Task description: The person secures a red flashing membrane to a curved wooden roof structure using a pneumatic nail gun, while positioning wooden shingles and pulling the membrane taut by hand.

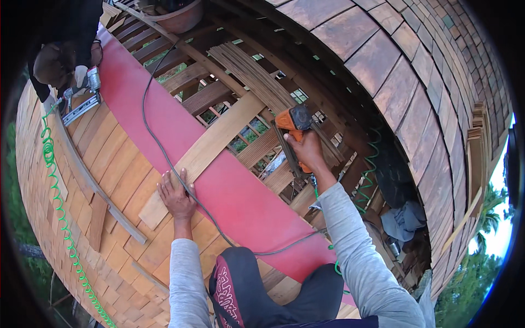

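Note:
My left hand [177, 198] lies with fingers spread on the lower part of a pale wooden board [221, 133], beside a dark cable [145, 109]. The board runs slantwise across a red sheet strip [246, 205], its upper end over the open slats. In my right hand [309, 152] is an orange and black nail gun [295, 121], gripped by its handle above the slatted frame, right of the board. A green coiled air hose [374, 150] hangs near it.
At upper left, a co-worker's gloved hand [81, 76] holds a silver nail gun [82, 101]. A curved wooden strip [101, 191] lies on the shingles [123, 158]. Slat gaps [249, 136] open beneath. Shingled roof [394, 71] curves up at right; a bucket [178, 19] stands at top.

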`<state>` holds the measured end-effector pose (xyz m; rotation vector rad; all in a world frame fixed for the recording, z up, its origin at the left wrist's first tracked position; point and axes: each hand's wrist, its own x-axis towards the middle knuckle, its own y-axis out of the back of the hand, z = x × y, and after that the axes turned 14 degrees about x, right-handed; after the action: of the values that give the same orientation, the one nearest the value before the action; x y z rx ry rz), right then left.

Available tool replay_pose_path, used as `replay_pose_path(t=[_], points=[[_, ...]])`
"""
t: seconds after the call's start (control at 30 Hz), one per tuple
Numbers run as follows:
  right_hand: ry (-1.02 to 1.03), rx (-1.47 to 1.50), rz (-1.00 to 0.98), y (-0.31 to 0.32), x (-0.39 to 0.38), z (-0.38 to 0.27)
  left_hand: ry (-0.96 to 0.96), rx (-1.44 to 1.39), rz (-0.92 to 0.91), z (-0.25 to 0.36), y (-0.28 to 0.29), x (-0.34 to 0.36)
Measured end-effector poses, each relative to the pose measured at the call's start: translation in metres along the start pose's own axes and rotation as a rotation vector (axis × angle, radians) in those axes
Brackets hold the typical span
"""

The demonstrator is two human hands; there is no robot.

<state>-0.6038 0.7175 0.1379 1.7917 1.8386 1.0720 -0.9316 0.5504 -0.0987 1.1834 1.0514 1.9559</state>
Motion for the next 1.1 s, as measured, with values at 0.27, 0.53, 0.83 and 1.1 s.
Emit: replay_pose_path(t=[0.27, 0.53, 0.83, 1.1], points=[[-0.027, 0.032, -0.022, 0.001, -0.002, 0.000, 0.019, -0.010, -0.013, -0.008, 0.004, -0.007], [-0.015, 0.032, -0.024, -0.002, -0.003, 0.002, -0.035, -0.024, 0.013, -0.012, 0.001, -0.005], [-0.046, 0.061, -0.036, 0.001, -0.005, -0.013, -0.081, -0.064, 0.025, -0.013, -0.001, -0.002], [-0.067, 0.016, -0.040, 0.003, -0.006, -0.017, -0.053, -0.090, 0.024, -0.008, 0.005, 0.001]])
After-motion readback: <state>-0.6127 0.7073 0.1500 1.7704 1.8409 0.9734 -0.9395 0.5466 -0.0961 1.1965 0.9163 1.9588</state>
